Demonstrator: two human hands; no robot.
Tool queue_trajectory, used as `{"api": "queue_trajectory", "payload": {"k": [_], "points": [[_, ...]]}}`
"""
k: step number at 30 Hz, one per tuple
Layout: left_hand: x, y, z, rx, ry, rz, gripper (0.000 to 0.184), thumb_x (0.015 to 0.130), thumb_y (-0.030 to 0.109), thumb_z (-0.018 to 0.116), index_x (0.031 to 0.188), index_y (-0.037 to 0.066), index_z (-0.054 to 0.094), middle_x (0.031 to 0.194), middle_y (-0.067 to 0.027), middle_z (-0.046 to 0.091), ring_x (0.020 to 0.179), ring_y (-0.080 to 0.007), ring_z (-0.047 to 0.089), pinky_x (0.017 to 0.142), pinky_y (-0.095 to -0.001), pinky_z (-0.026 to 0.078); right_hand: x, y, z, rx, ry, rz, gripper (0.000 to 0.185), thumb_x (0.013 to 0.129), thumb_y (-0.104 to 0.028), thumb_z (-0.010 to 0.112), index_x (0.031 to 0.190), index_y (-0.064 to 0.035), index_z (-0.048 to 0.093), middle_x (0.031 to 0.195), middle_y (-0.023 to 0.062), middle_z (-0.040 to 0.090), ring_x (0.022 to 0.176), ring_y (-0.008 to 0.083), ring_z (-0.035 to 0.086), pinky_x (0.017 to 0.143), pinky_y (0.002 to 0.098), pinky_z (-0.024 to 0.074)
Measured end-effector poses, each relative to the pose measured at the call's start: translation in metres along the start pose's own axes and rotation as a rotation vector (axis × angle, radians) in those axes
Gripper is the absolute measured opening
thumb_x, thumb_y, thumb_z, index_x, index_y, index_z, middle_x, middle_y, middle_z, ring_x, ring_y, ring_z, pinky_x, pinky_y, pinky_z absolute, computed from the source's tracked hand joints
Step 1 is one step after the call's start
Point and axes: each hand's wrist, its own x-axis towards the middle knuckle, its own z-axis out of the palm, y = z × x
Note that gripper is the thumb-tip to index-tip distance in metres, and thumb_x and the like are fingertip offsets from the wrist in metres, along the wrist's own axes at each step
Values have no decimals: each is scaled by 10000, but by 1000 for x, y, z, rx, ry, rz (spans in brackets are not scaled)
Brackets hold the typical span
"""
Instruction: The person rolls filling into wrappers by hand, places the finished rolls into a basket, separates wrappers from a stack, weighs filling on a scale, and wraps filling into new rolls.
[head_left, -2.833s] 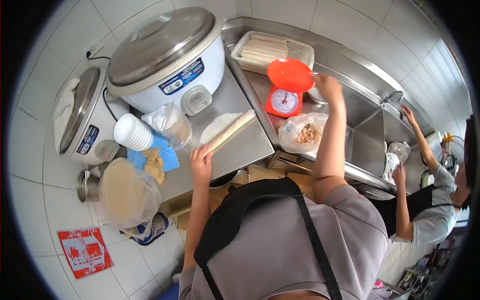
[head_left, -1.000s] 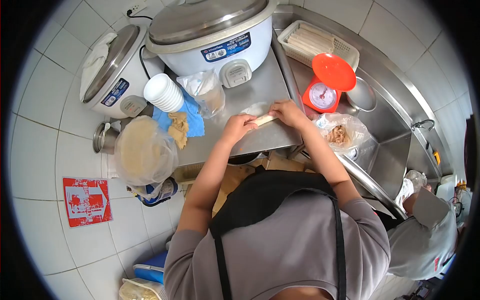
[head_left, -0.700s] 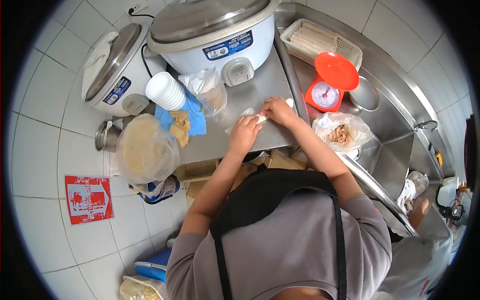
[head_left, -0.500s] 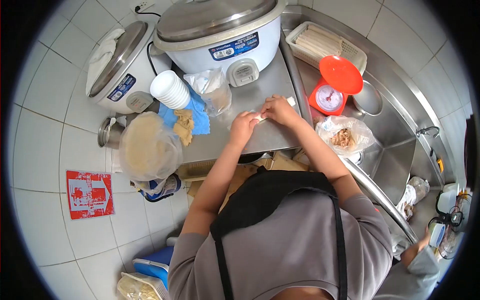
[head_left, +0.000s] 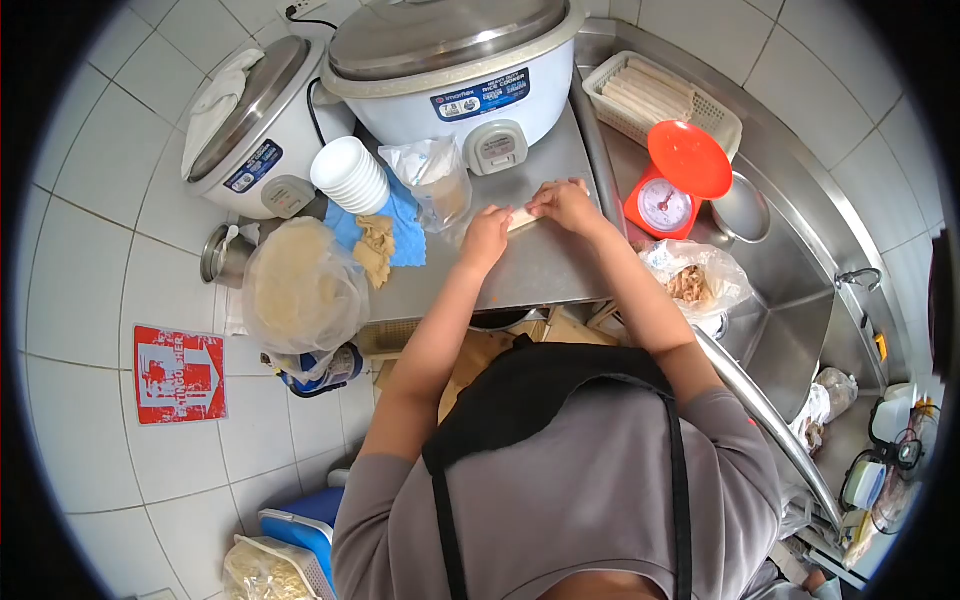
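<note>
In the head view, the left hand [head_left: 487, 238] and the right hand [head_left: 564, 206] are both grasping a pale roll [head_left: 522, 217] just above the middle of the frame, fingers bending onto it and covering part of its length. The roll is lying on the steel worktop [head_left: 545, 270], tilting up toward the right. In the earliest frame, only the left hand was touching a long roll there, while the right was reaching to the red pan [head_left: 690, 160] of the scale [head_left: 662, 204]; now the right hand is working close beside the left. The scale is standing right of the hands, below a basket [head_left: 722, 120] that is holding similar rolls [head_left: 648, 90] at upper right. A plastic bag [head_left: 728, 278] of shreds [head_left: 690, 284] is sitting below the scale.
</note>
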Motion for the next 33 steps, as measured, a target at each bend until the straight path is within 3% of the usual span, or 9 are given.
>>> {"api": "queue_trajectory", "payload": {"k": [2,7,13,15,19,20,22,26,33], "points": [[1,13,4,106,109,48,373,822,122,560,1160,-31,525,1071,-172,532,1002,-314,495,872,-379,407,-1,4,-3,-75,-35,-9,234,737,-237,660,971,-228,678,971,-16,620,1013,192,529,945,473,251],[0,9,19,123,68,108,487,795,171,607,1219,-26,470,1067,-163,528,993,-319,490,883,-372,402,-6,17,-11,-388,-36,37,547,698,-135,673,1219,-238,545,1074,59,603,1066,231,516,942,446,272],[19,25,3,14,81,138,520,757,162,667,1211,5,470,995,-143,567,892,-332,543,794,-372,451,-19,-41,-83,-55,-152,53,699,668,-77,678,1310,-176,418,1073,104,600,1011,271,547,931,391,285],[31,47,-5,-191,221,245,498,748,136,681,1184,7,480,928,-147,587,818,-345,570,726,-370,476,-23,-59,-94,34,20,-146,656,665,-80,688,1274,-161,458,1035,102,608,966,273,558,912,382,311],[49,93,-33,-554,377,87,333,762,82,664,1057,6,530,864,-114,630,760,-256,620,639,-339,484,-33,-98,-122,318,478,-337,557,661,-95,710,1189,-136,537,960,96,618,906,269,558,858,360,370],[50,100,-40,-698,348,-4,316,760,72,666,1037,4,531,854,-107,633,759,-231,621,646,-327,485,-37,-102,-124,382,614,-313,389,675,-108,711,1053,-111,621,920,78,621,877,246,555,820,342,395],[51,109,-49,-960,287,-94,276,752,30,660,996,1,533,837,-79,631,788,-162,607,689,-291,484,-44,-110,-125,211,581,-426,306,680,-105,707,980,-99,646,916,59,625,887,231,553,819,340,390],[43,138,-63,-842,481,199,198,756,-2,595,948,-2,544,839,-76,625,794,-172,608,712,-292,488,-52,-136,-125,31,668,-498,209,707,-124,685,913,-88,674,920,22,634,894,210,542,811,332,379],[35,133,-77,-958,445,-14,96,754,38,614,828,-1,568,739,-70,625,694,-140,583,630,-275,465,-49,-155,-131,43,631,-578,237,738,-140,646,964,-67,659,834,40,598,824,214,516,829,349,352]]}}
